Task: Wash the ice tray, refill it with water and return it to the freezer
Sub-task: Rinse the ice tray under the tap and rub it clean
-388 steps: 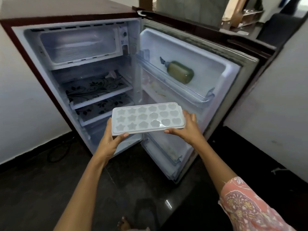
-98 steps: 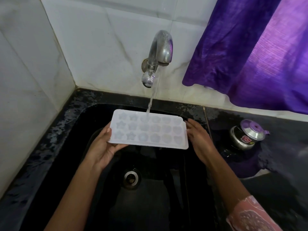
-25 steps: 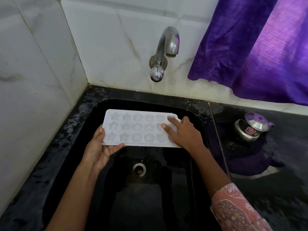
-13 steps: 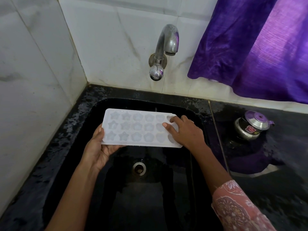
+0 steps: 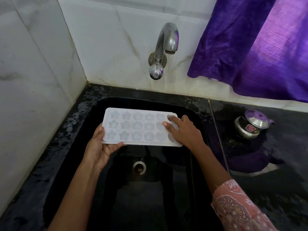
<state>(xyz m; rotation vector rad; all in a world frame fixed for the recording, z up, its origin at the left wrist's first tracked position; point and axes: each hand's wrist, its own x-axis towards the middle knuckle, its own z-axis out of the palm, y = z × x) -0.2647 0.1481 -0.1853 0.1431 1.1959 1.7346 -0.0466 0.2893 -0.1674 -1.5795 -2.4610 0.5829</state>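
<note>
My left hand [image 5: 101, 147]: gripping the ice tray [image 5: 140, 127] at its left short end, level over the sink [image 5: 86, 114]. My right hand [image 5: 183, 130]: open, fingers spread on the right-end cells. Long axis left-right, below and in front of the dry tap [image 5: 165, 47].

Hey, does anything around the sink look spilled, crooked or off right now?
Nothing is spilled or broken. The one oddity: the small steel pot on the counter right of the sink has its lid sitting tilted, not flat.
</note>
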